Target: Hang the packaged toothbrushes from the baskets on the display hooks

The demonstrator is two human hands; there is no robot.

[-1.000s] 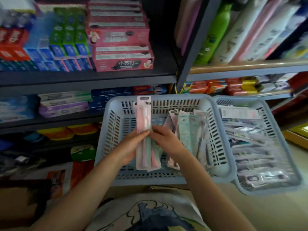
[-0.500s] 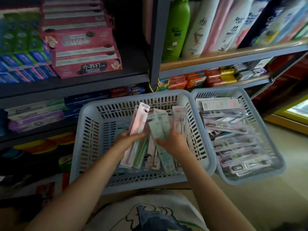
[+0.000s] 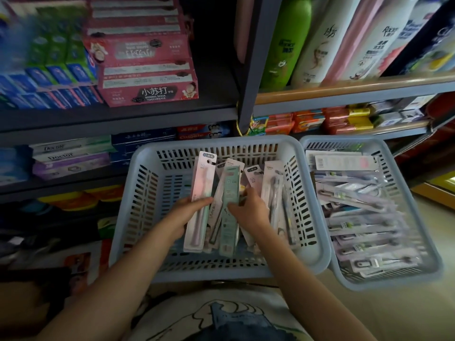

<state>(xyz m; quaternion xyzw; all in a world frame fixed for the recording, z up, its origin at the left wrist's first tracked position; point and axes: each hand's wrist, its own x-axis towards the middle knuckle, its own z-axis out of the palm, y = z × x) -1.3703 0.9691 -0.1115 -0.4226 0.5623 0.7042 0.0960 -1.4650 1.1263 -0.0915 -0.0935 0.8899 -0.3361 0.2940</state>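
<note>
At the centre of the frame, the left hand [image 3: 183,216] grasps a pink toothbrush pack [image 3: 200,200] upright inside the left basket [image 3: 138,200], thumb across its front. The right hand [image 3: 251,212] holds a fan of other packs, a green pack [image 3: 230,210] foremost. At the right, a second basket [image 3: 418,217] holds more packs lying flat.

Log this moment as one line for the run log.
stage: sorting in left basket | left hand: holds pink toothbrush pack | right hand: on fanned packs, grip unclear | right basket: full | hooks: unseen
</note>
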